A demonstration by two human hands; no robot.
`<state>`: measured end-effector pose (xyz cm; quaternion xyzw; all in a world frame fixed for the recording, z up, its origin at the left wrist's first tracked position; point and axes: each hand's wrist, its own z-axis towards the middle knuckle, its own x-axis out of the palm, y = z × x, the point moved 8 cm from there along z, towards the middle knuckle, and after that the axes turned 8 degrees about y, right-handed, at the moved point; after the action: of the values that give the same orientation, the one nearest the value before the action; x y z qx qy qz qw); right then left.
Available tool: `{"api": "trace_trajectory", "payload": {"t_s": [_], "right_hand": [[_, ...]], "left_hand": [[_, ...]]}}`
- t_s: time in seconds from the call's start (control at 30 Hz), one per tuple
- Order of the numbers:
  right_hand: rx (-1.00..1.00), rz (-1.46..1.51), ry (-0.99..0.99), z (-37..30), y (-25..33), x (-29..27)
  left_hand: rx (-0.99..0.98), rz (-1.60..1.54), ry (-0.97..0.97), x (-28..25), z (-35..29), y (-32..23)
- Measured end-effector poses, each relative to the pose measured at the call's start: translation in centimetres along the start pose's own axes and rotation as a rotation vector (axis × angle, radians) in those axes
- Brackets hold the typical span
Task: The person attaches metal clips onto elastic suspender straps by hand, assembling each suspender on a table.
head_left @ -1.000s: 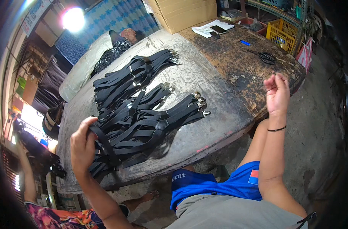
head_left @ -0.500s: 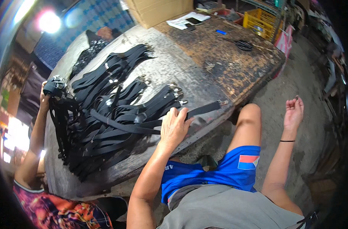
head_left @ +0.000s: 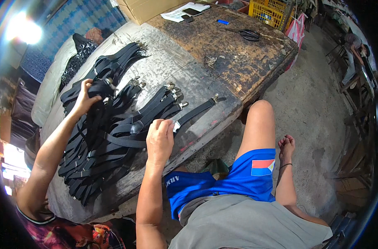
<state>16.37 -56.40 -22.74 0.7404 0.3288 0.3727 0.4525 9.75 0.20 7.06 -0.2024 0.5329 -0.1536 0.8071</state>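
A worn desk [head_left: 172,66], seen from above, carries a broad heap of black straps [head_left: 151,106] with metal clips. The heap lies close to the desk's near edge, so a hard pull could drag some of it down to the floor [head_left: 321,112]. At its left side a co-worker's hand [head_left: 86,99] grips a thick bundle [head_left: 98,89]; if both people tugged at once, crossing straps could tangle. The wearer's left hand [head_left: 160,139] is closed around one strap [head_left: 195,112] near the edge. Its far part slants off to the right, and its end clip [head_left: 216,98] could snag or scrape if pulled back carelessly. The right hand [head_left: 287,145] hangs well apart from the desk, fingers partly curled; I cannot tell whether it holds anything. With only one hand on it, the strap could twist or slip

Standing in the way are the co-worker's forearm [head_left: 52,151], across the heap's left side, and the wearer's knee [head_left: 261,112], between the right hand and the straps. Around these are a pale sack [head_left: 52,83], a cardboard box [head_left: 149,8] on the far end, a yellow crate [head_left: 265,14], a pink-and-white bag [head_left: 296,30], papers [head_left: 172,15], black scissors [head_left: 249,35], a dark phone [head_left: 192,11] and a small blue object [head_left: 223,22]
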Motion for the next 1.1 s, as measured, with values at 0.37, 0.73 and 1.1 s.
{"api": "trace_trajectory", "payload": {"t_s": [0.37,0.73,1.1], "right_hand": [[0.050,-0.156,-0.073,0.1,1.7,-0.2],[-0.513,0.141,0.297,-6.5,20.9,22.2],[-0.208,0.096,1.098,-20.9,11.0,44.8]], "left_hand": [[0.164,0.084,0.009,2.7,-2.7,1.0],[0.056,0.273,0.048,3.5,-1.3,-0.2],[0.135,0.087,-0.027,3.7,-2.0,0.1]]}}
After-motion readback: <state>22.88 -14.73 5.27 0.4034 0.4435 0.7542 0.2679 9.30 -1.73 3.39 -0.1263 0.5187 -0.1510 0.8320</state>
